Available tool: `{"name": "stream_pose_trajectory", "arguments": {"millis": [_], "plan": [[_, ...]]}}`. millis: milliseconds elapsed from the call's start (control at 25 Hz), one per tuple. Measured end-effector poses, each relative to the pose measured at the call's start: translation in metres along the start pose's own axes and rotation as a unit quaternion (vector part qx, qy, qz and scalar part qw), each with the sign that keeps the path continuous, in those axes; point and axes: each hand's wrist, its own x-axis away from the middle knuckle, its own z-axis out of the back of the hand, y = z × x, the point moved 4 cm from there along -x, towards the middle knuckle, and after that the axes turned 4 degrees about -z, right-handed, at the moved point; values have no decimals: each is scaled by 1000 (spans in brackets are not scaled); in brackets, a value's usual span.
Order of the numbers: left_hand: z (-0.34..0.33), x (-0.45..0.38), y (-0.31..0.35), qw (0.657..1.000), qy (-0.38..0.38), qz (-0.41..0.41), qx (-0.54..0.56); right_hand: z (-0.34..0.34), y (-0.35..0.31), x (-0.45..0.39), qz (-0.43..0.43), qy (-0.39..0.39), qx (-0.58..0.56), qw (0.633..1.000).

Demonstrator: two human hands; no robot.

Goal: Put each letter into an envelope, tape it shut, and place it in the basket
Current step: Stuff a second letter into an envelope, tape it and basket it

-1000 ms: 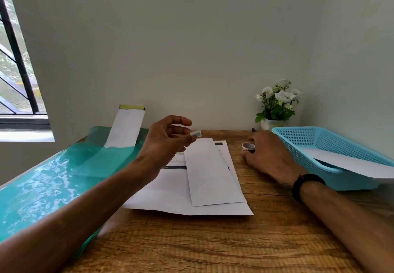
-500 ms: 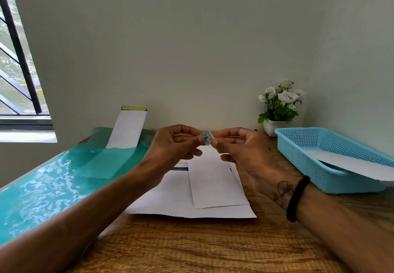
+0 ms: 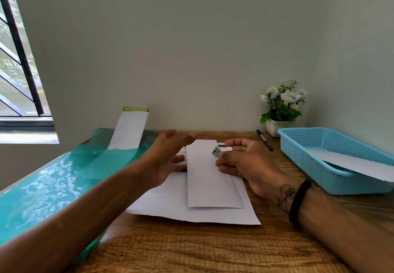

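Wooden table [image 3: 213,249]: envelope [image 3: 210,178] lies lengthwise, seemingly pointing away.

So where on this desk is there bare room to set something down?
Bare wood of the desk lies between the near edge and the paper sheet, and beside the blue basket. It is crowded mid-desk: envelope, both hands, pen and flower pot behind.

left hand [image 3: 165,161] spread, right hand [image 3: 245,161] pinching

Envelope [image 3: 210,178] on letter [image 3: 170,204]; basket [image 3: 319,166] right.
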Motion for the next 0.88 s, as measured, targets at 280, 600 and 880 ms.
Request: {"name": "stream_pose_trajectory", "arguments": {"millis": [280,600,880], "plan": [[-5,-3,-4,996,-86,11,-14,7,-13,-1,62,28,-53,996],[8,-9,10,995,14,-81,48,6,-41,5,104,-89,-96,986],[-10,1,9,988,-142,-36,51,15,-45,3,168,3,-92,981]]}}
